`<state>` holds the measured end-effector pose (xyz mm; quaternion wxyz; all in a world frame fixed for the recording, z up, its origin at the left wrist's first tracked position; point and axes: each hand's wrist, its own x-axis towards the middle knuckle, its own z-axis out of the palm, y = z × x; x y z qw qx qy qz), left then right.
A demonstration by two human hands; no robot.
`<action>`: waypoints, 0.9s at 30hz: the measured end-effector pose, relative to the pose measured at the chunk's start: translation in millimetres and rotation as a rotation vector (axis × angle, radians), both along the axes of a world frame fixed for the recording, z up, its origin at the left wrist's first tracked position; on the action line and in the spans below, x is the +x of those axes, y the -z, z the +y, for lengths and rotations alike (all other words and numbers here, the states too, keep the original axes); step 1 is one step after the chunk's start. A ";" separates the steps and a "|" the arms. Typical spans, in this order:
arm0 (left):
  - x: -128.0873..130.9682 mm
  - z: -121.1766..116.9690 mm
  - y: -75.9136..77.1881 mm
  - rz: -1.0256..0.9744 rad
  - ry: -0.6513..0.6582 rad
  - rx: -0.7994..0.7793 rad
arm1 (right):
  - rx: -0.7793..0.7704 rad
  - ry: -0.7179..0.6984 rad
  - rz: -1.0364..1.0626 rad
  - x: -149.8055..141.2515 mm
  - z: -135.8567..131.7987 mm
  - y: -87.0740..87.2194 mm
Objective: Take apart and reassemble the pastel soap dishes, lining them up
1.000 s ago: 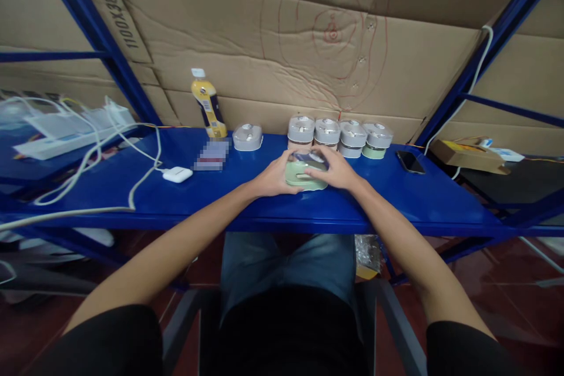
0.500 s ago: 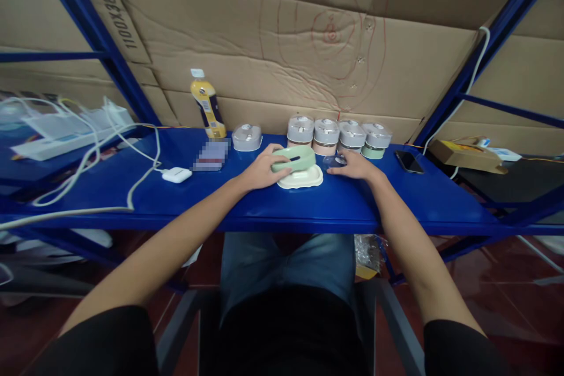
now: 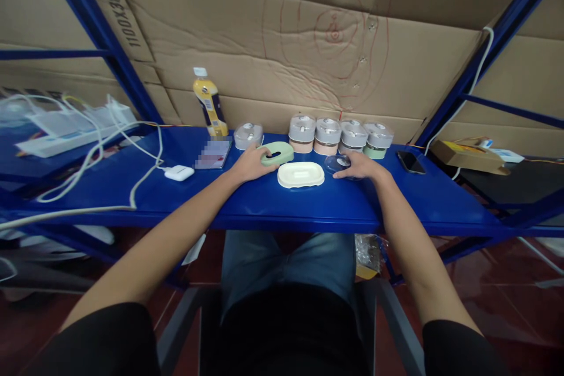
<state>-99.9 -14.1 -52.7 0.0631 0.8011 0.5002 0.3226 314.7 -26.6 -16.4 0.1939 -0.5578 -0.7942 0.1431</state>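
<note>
My left hand (image 3: 254,164) is closed on a pale green oval cover (image 3: 284,154) with a slot in its middle, left of and behind a cream oval base (image 3: 301,175). The base lies on the blue table with its hollow side up. To the right, my right hand (image 3: 360,165) has its fingers curled over a clear oval lid (image 3: 335,164), which rests on the table; the hand covers part of it. Behind the hands stand several small containers with clear lids (image 3: 327,135) in a row. Another clear-lidded container (image 3: 249,136) sits apart, further left.
A yellow drink bottle (image 3: 210,103), a blurred flat packet (image 3: 214,153), a white earphone case (image 3: 179,173) and white cables (image 3: 133,182) occupy the left side. At right lie a phone (image 3: 410,161) and an open cardboard box (image 3: 469,158). Cardboard backs the blue table (image 3: 282,211).
My left hand has carried the green cover left, off the cream base, which now shows fully. My right hand has shifted slightly right and down at the clear lid.
</note>
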 end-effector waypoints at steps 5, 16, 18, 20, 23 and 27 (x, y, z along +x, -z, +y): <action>4.7 -18.0 -15.5 -0.103 0.040 0.059 | 0.023 0.030 -0.002 -3.1 -6.7 -6.1; 55.0 -51.9 -17.5 -0.071 0.416 0.007 | 0.375 0.012 0.224 -35.0 -20.9 -19.1; 57.1 -49.7 -15.2 -0.098 0.414 -0.006 | 0.359 -0.177 0.262 -51.2 -26.7 -21.0; 58.7 -47.2 -13.1 -0.150 0.417 -0.022 | 0.312 -0.369 0.263 -67.1 -31.7 -22.1; 62.0 -44.1 -9.9 -0.242 0.419 -0.047 | 0.272 -0.515 0.234 -84.2 -34.5 -21.4; 65.9 -41.4 -7.3 -0.276 0.419 -0.085 | 0.222 -0.542 0.203 -91.5 -29.4 -17.3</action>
